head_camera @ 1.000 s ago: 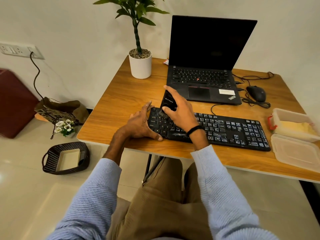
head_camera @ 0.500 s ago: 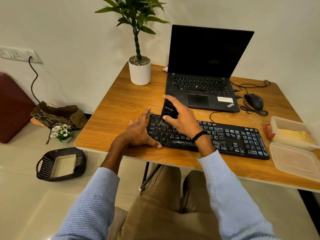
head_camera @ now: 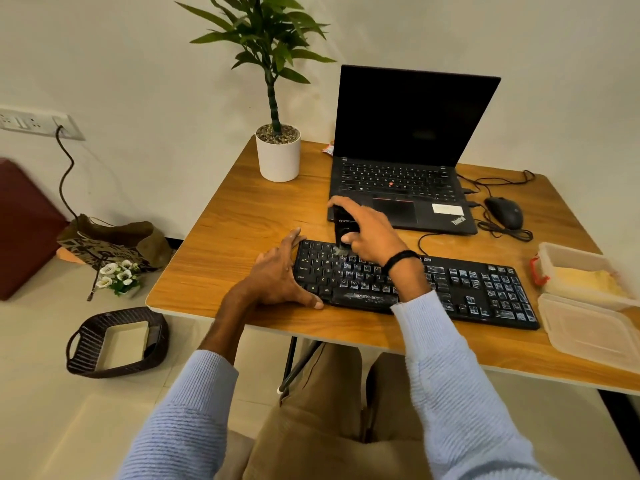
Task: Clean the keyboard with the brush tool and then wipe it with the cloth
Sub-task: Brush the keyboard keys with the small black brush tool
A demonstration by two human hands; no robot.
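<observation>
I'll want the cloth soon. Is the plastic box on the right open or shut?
Open. The plastic box has no lid on it, yellow contents show inside, and its lid lies flat just in front of it.

left hand [head_camera: 277,279] flat (splayed), right hand [head_camera: 371,234] curled

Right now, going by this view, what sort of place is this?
Probably a home or small-office workstation: a wooden desk holds an open laptop, a separate keyboard and a mouse, with a potted plant by the wall.
</observation>
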